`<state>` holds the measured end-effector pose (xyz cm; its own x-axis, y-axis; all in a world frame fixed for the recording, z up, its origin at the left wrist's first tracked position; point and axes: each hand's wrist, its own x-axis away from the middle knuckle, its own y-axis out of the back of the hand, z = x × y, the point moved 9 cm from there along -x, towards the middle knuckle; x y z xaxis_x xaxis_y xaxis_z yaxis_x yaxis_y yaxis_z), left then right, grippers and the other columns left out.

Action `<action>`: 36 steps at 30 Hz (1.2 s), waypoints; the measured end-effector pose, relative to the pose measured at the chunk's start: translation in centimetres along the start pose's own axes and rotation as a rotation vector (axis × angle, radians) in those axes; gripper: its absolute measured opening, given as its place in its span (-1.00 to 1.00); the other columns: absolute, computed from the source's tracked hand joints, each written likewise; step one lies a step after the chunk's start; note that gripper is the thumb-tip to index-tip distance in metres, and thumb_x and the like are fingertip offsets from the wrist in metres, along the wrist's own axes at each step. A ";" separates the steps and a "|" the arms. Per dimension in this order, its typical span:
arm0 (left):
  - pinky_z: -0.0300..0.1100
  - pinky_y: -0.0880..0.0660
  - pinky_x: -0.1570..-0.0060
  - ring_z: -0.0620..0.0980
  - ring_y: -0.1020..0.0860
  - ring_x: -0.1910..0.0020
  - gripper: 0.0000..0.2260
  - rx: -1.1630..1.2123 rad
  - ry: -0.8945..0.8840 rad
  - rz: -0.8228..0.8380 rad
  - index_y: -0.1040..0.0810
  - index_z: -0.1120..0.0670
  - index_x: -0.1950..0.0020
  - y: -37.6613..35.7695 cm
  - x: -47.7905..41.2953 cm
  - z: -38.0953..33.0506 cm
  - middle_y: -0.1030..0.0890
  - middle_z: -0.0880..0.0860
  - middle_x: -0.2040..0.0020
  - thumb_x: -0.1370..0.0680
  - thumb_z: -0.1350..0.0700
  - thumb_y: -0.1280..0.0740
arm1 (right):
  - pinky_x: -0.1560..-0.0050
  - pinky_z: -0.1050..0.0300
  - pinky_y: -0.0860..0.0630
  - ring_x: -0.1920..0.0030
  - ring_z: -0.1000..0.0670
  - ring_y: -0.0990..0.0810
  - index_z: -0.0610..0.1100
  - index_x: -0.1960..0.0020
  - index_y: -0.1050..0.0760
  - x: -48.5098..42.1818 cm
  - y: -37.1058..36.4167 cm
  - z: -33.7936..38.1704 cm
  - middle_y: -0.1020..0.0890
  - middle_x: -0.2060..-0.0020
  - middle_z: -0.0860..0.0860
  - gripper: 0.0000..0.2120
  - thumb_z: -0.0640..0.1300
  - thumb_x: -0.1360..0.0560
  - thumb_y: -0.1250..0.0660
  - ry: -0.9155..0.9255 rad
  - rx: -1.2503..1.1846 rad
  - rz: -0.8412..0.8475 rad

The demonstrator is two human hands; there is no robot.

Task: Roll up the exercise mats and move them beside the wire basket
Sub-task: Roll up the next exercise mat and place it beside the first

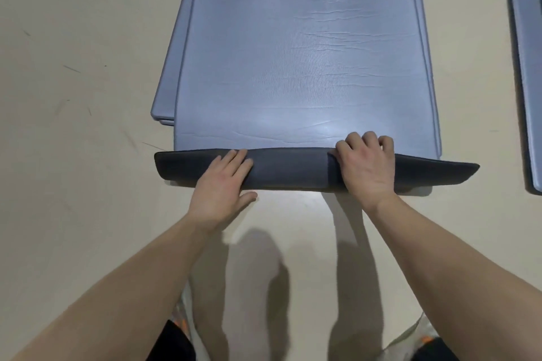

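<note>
A blue-grey exercise mat (305, 53) lies flat on the floor, stretching away from me. Its near end is folded over into a low dark roll (293, 168) across the view. My left hand (220, 182) lies flat on the roll's left half, fingers together and thumb spread toward me. Over the roll's right half my right hand (366, 164) presses down, its fingers curled over the far side of the fold. More mats (167, 91) lie under the top one, their edges showing at the left. No wire basket is in view.
Another blue-grey mat (528, 82) lies on the floor at the right edge. The floor (73, 126) is pale beige with scuff marks. My knees (176, 340) show at the bottom, with shadows between them.
</note>
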<state>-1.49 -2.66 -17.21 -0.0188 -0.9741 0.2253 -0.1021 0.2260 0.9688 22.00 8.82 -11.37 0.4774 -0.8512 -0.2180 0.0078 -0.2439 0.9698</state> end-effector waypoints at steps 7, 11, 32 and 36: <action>0.04 -0.24 -0.49 0.10 -0.38 -0.43 -0.32 0.068 0.000 0.000 -0.39 0.01 -0.50 -0.3 -1.8 -0.7 -0.43 0.02 -0.46 -0.45 -0.04 -0.57 | -0.53 -0.32 0.00 -0.57 -0.28 -0.17 -0.15 -0.60 -0.21 7.4 -4.9 0.7 -0.30 -0.54 -0.20 -0.08 0.37 -0.45 -0.35 0.043 0.006 0.435; 0.00 -0.40 -0.33 0.10 -0.37 -0.37 -0.40 0.128 0.048 0.022 -0.37 -0.02 -0.51 -0.3 -2.1 -0.3 -0.40 0.01 -0.46 -0.53 -0.04 -0.50 | -0.42 -0.29 -0.25 -0.34 -0.25 -0.42 -0.14 -0.40 -0.39 5.1 -6.0 0.6 -0.52 -0.27 -0.13 -0.25 0.28 -0.40 -0.49 0.062 -0.019 0.440; 0.02 -0.35 -0.01 0.14 -0.55 -0.07 -0.62 0.068 0.192 0.145 -0.48 -0.07 -0.17 3.2 -6.5 3.7 -0.64 0.03 -0.10 -0.63 -0.33 -0.13 | 0.08 -0.01 -0.38 -0.01 -0.13 -0.55 -0.02 0.05 -0.48 -2.7 -5.6 -2.2 -0.57 0.12 0.03 -0.52 0.40 -0.58 -0.14 -0.012 -0.303 0.689; 0.08 -0.30 -0.16 0.15 -0.46 -0.18 -0.68 0.066 0.278 -0.040 -0.49 -0.08 -0.12 3.9 -8.9 3.7 -0.57 0.05 -0.13 -0.60 -0.30 -0.24 | 0.07 -0.09 -0.44 0.12 -0.21 -0.53 -0.10 0.06 -0.56 -3.4 -1.3 -0.1 -0.58 0.15 -0.09 -0.73 0.11 -0.55 -0.44 0.049 -0.188 0.121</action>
<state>-5.43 6.89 -15.78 0.2591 -0.9415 0.2155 -0.1619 0.1776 0.9707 20.42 12.11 -11.88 0.5265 -0.8445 -0.0979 0.1091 -0.0471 0.9929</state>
